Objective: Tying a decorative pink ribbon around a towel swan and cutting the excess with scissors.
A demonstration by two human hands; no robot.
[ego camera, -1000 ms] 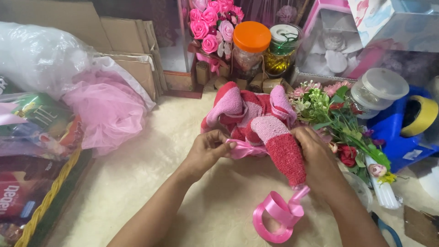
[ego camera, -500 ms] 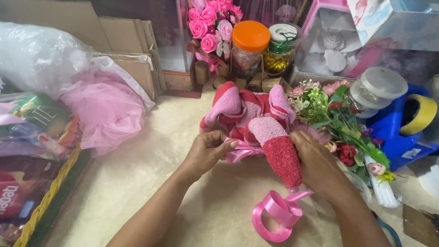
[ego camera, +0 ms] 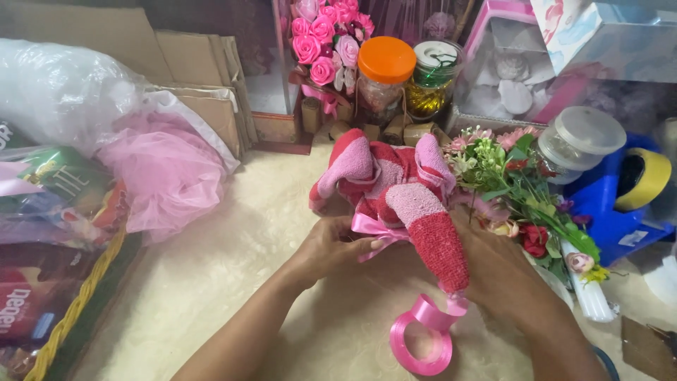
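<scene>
Step in hand, by my read: tying pink ribbon (ego camera: 377, 231) round a bundle of red-and-pink fuzzy socks (ego camera: 395, 190). Bundle sits mid-frame on the cream furry mat (ego camera: 233, 282), just beside the artificial flower spray (ego camera: 522, 190).

Left hand (ego camera: 328, 247): fingers pinched on the ribbon where it wraps the bundle's base. Right hand (ego camera: 501, 271): behind and under the hanging red sock end (ego camera: 441, 247); its fingers are hidden, so I can't tell whether they're clenched or released. It touches the bundle at least.

Ribbon tail runs down from the sock end to the spool (ego camera: 423, 339), which lies on the mat between the forearms. Ribbon not cut yet.

Next move, judged: needs tension held at the pinch while the other hand brings the tail round; bundle is soft and will squash, so the wrap can slip. Spool must unwind freely.

Surroundings:
- Floor-level worktop is the furry mat, no hard surface in view.
- Left: pink tulle (ego camera: 166, 173), clear plastic bag (ego camera: 63, 92), basket with packets (ego camera: 49, 296), cardboard (ego camera: 204, 85) behind.
- Back: pink rose bouquet (ego camera: 321, 35), jar with orange lid (ego camera: 384, 77), jar of gold wire (ego camera: 430, 77), gift box (ego camera: 515, 70).
- Right: clear tub with lid (ego camera: 578, 141), blue tape dispenser with yellow tape roll (ego camera: 645, 180).

Cluttered, tight space around the hands.
</scene>
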